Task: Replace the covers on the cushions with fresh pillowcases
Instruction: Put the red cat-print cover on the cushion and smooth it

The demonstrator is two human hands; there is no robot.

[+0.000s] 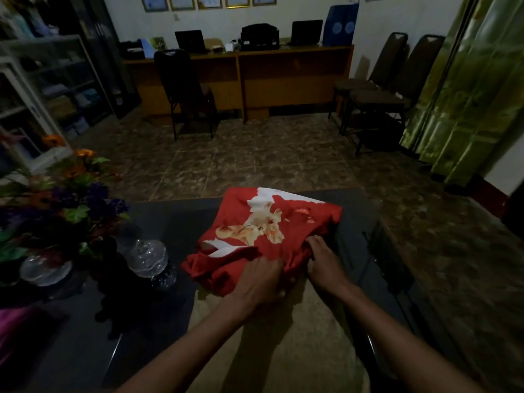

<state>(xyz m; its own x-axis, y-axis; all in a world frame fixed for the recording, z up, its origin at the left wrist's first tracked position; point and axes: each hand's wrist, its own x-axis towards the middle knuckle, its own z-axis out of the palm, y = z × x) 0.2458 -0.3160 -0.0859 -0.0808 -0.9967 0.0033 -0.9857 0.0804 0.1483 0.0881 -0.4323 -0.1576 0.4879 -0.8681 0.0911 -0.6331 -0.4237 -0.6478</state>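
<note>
The dark counter [158,222] ran under both forearms and out ahead of the hands. On it, directly ahead of the hands and touching them, lay the red cover [249,219], printed with a pale flower, spread fairly flat at its far end and bunched into folds at the near edge. White cloth showed at its far corner and through a gap on its left; whether that was the cushion or the cover's own print could not be told. Below the hands, nearer the body, lay a tan surface [272,336]; it could have been a bare cushion or a cloth, and the dim light left that unsettled.

The left hand [262,282] had its fingers curled into the bunched near edge, gripping the red cloth. The right hand [323,265], just beside it, pinched the same edge with its fingertips tucked into a fold.

Judged from this, the job stood at the open end of one cover, being worked either on or off; which way could not be told. No finished cushion and no spare pillowcase were visible, so most of the task seemed left.

Left of the hands stood flowers [65,194] and a glass jar [147,258].
</note>
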